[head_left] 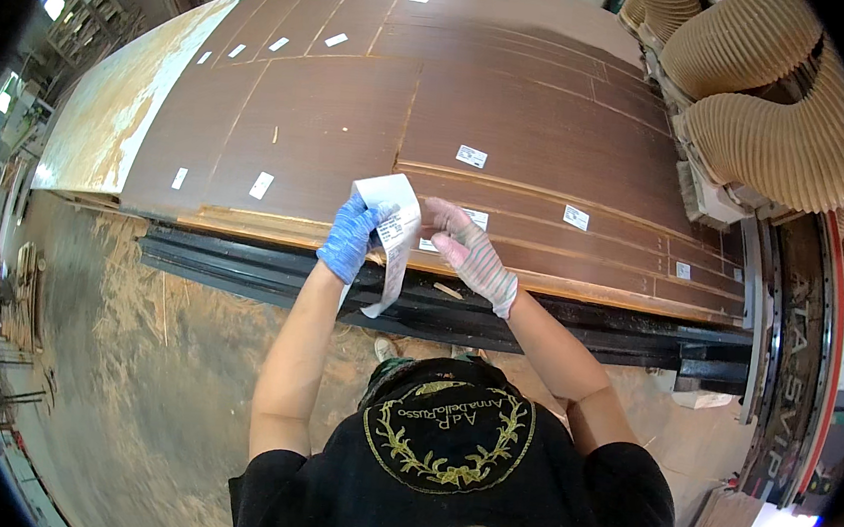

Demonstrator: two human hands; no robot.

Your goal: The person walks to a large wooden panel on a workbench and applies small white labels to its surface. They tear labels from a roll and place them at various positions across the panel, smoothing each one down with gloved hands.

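Observation:
My left hand (346, 243), in a blue glove, is closed on a curling strip of white printed labels (397, 223). One end of the strip loops over the fingers and the other hangs past the board's front edge. Just to the right of it is my right hand (475, 258), in a pale striped glove, with its fingers stretched toward the strip and apart from it. Below both hands lies a brown board cut into panels (332, 145). Several white labels lie on its panels, among them a label (472, 155) ahead of my right hand and one partly hidden behind its fingers.
A white, brown-stained surface (145, 99) adjoins the board on the left. Thick ribbed hoses (775, 124) and a machine rail (794, 346) stand on the right. A dark ledge (240, 273) runs along the front edge. Sawdust covers parts of the floor (164, 341).

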